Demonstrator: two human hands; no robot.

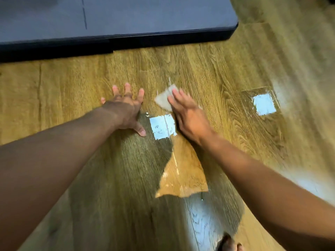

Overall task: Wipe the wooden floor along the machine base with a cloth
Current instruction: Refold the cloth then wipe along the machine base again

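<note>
L hand (pixel 125 109) is flat on the wooden floor (pixel 72 84), fingers spread wide, holding nothing; looks like a brace. R hand (pixel 188 116) lies over the cloth (pixel 164 101) w/ fingers mostly straight, pressing it down rather than gripping. Can't tell if the thumb tucks under an edge, as it's blurred there. Cloth is a small pale wad on the floor just right of the L hand, its far corner poking out past the R fingertips. It sits well short of the machine base (pixel 116 20), the dark slab across the far left, w/ a strip of bare boards between. Bright patches, one (pixel 162 127) between the hands and one (pixel 263 104) off to the right, read as light reflections, poss. on a damp sheen. Toes (pixel 229 244) show at the near edge. Step in hand, I'd judge, is a wiping stroke, not at the base edge yet. To do it well, lay the palm flat so the whole cloth bears and push it far till it meets the base's lower lip. Then run along that lip in overlapping passes toward the right corner. Put weight on the L hand so the R glides, and refold if the cloth bunches.
</note>
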